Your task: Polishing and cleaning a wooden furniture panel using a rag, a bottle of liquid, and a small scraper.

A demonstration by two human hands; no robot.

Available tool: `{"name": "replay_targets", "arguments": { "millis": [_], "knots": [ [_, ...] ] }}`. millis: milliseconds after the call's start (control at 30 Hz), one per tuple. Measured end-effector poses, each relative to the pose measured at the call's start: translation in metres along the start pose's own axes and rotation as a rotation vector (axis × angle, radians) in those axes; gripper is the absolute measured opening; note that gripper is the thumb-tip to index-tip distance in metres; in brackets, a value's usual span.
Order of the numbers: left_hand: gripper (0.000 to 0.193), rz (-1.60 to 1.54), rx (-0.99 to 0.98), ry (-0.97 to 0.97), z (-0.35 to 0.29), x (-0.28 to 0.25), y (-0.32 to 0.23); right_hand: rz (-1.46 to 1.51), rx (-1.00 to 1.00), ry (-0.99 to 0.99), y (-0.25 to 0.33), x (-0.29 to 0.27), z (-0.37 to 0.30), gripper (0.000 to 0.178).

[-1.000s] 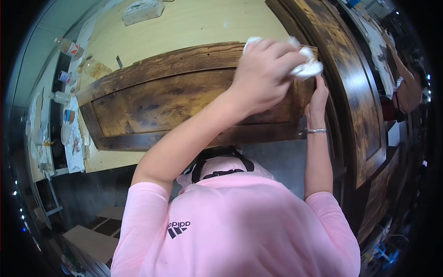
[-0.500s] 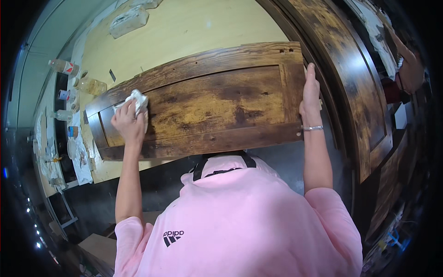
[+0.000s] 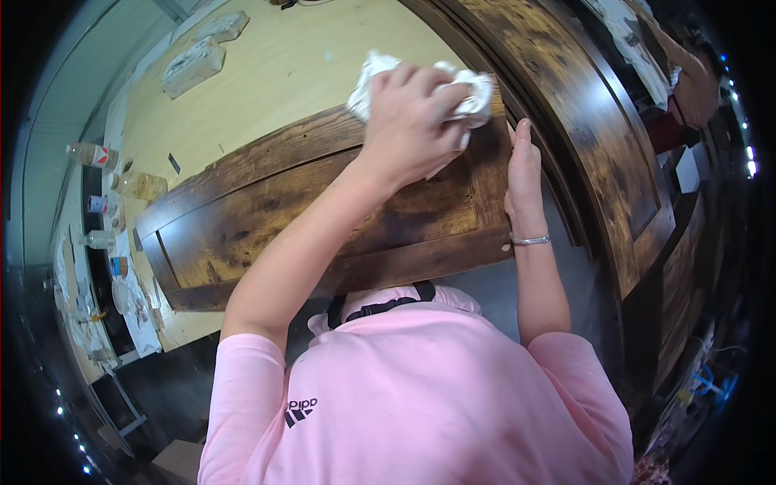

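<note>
A long brown framed wooden panel (image 3: 307,202) with dark, mottled grain lies across the table in front of me. My left hand (image 3: 408,121) is closed round a crumpled white rag (image 3: 478,93), over the panel's far edge near its right end. The rag bulges out on both sides of the fingers, and some of it is hidden under the hand. Against the panel's right end rests my right hand (image 3: 525,174), fingers stretched out, holding nothing. A silver bracelet (image 3: 529,239) circles that wrist.
Similar wooden panels (image 3: 578,89) stand close along the right. White wrapped blocks (image 3: 194,69) lie on the pale tabletop (image 3: 275,65). To the left are a bottle of yellowish liquid (image 3: 141,186), another bottle (image 3: 93,155) and small jars. A person's arm (image 3: 683,77) shows at far right.
My left hand has swept the rag from the panel's left end to the far right part. The right hand stays at the right end. The whole view has shifted slightly.
</note>
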State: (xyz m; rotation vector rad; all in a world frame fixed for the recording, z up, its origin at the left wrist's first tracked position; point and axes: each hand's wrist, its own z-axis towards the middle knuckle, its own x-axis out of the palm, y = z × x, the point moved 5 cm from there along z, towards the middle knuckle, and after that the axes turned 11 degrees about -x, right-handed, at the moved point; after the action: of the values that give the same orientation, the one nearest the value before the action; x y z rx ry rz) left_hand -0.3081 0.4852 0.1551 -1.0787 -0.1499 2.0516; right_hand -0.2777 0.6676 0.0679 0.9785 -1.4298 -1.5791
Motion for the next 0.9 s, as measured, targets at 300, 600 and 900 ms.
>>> {"name": "replay_targets", "arguments": {
  "millis": [300,600,900],
  "knots": [
    [0.024,0.364,0.069,0.497,0.091,0.101,-0.012,-0.011,-0.04,-0.105,-0.015,-0.019,-0.017,0.062],
    [0.026,-0.141,0.342,0.126,0.063,0.065,-0.025,-0.015,-0.025,-0.049,-0.033,-0.015,-0.006,0.073],
    [0.03,-0.071,0.18,0.595,-0.169,-0.038,0.042,0.144,-0.028,-0.105,-0.038,-0.006,0.003,0.072]
  ]
}}
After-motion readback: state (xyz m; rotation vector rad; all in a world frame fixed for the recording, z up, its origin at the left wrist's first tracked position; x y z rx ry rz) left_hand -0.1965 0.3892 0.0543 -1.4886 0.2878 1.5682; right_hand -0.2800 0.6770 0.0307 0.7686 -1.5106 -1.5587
